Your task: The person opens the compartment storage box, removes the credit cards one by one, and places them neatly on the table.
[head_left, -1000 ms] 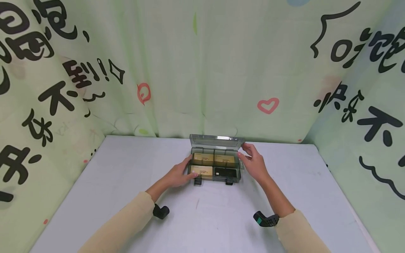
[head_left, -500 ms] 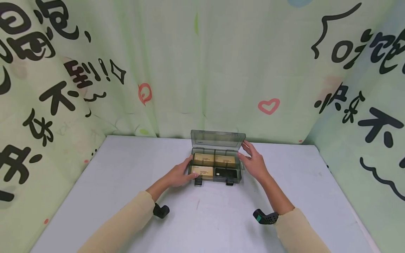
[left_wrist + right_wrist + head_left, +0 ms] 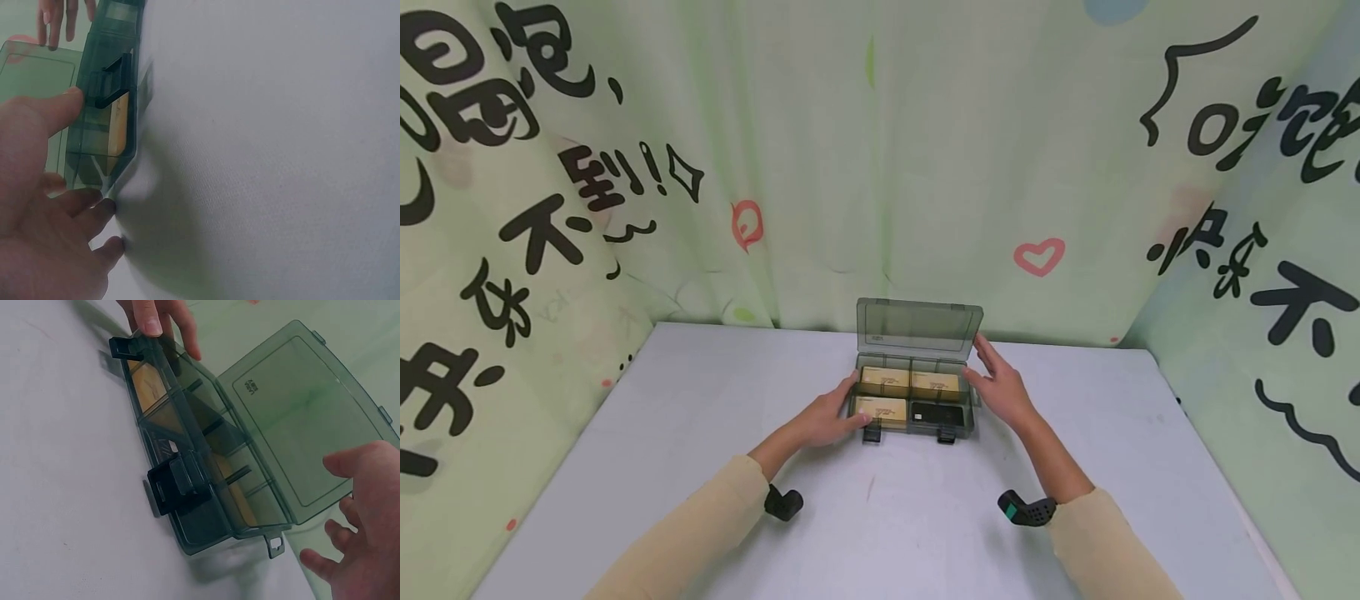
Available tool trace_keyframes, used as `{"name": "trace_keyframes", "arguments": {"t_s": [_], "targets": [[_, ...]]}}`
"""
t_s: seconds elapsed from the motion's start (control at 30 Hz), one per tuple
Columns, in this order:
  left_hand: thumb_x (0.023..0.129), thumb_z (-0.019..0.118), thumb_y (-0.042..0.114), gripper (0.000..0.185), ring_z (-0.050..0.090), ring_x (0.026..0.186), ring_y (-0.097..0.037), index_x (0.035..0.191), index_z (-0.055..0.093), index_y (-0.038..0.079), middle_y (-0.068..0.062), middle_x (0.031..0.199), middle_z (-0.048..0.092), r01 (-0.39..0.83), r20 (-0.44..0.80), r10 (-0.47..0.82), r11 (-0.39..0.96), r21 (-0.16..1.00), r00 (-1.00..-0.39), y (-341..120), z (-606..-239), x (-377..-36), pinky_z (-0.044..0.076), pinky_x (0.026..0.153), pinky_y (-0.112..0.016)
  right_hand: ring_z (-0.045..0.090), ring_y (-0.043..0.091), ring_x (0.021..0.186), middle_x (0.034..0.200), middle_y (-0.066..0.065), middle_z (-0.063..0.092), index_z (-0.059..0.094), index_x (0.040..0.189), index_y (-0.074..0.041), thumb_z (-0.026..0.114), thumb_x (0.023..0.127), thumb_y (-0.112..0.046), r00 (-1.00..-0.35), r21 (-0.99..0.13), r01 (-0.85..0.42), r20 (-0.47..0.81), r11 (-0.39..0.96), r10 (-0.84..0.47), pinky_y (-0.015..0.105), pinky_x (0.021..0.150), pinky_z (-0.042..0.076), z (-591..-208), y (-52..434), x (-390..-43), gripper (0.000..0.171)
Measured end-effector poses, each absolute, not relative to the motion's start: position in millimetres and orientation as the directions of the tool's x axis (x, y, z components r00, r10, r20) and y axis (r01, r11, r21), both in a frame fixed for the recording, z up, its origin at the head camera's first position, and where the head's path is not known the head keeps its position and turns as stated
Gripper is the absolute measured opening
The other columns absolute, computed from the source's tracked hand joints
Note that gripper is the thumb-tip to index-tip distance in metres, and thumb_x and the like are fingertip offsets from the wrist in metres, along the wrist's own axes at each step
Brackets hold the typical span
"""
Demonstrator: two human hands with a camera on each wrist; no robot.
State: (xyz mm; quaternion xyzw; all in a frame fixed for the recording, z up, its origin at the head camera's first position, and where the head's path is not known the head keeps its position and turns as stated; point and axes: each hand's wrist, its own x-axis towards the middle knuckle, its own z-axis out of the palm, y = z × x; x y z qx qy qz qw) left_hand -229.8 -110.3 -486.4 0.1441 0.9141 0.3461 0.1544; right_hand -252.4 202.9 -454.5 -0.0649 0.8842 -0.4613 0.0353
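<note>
A smoky clear plastic compartment box sits mid-table with its lid standing upright at the back. Three tan packs fill its compartments, and a black item lies in the front right one. Two black latches hang off the front. My left hand holds the box's left end, thumb against the front corner. My right hand hovers with spread fingers by the right end, just clear of the lid and the box.
The white table is enclosed at the back and on both sides by pale green curtains printed with black characters and red hearts. Black wrist cameras sit on both forearms, near the table surface.
The lid has swung up from half raised to upright. My right hand has let go of its right corner and now hangs just beside it. The left hand stayed put.
</note>
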Motion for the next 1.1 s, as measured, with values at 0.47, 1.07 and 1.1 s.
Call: {"name": "trace_keyframes", "arguments": {"t_s": [0.47,1.07,1.1], "targets": [[0.095,0.057,0.046,0.083,0.031,0.145,-0.034,0.157,0.01,0.017,-0.013,0.159,0.026,0.174,-0.17,0.38,0.716,0.676,-0.909,-111,-490,-232,0.028,0.118,-0.049,0.02,0.035,0.148,0.163,0.009,0.013,0.007,0.157,-0.018,0.05,0.101,-0.028,-0.989,-0.803,-0.027,-0.067,0.595,-0.135,0.053,0.117,0.026,-467,201,-260,0.072],[0.095,0.056,0.046,0.083,0.033,0.143,-0.037,0.157,0.009,0.017,-0.015,0.159,0.027,0.173,-0.17,0.382,0.714,0.679,-0.908,-112,-488,-229,0.029,0.117,-0.051,0.02,0.037,0.148,0.162,0.014,0.014,0.009,0.157,-0.015,0.05,0.1,-0.03,-0.986,-0.815,-0.027,-0.075,0.579,-0.151,0.056,0.118,0.023,-473,198,-261,0.072],[0.095,0.056,0.046,0.083,0.033,0.143,-0.036,0.157,0.009,0.017,-0.014,0.159,0.027,0.17,-0.173,0.38,0.714,0.679,-0.908,-112,-487,-229,0.029,0.117,-0.051,0.02,0.037,0.148,0.162,0.014,0.014,0.009,0.157,-0.014,0.05,0.101,-0.029,-0.985,-0.813,-0.023,-0.079,0.581,-0.15,0.055,0.118,0.023,-473,197,-261,0.071]]}}
